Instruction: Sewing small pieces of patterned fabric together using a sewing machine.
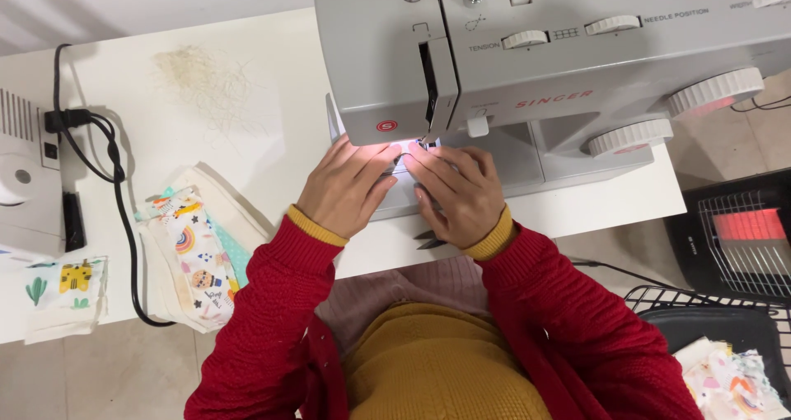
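Both hands flat, side by side, fingertips meeting: left hand [344, 187], right hand [456, 191] pressing pale fabric [401, 158], brightly lit, mostly hidden, under grey sewing machine [527, 65] needle.

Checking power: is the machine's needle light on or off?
On: a bright glow at the needle area of the sewing machine lights both hands' fingertips.
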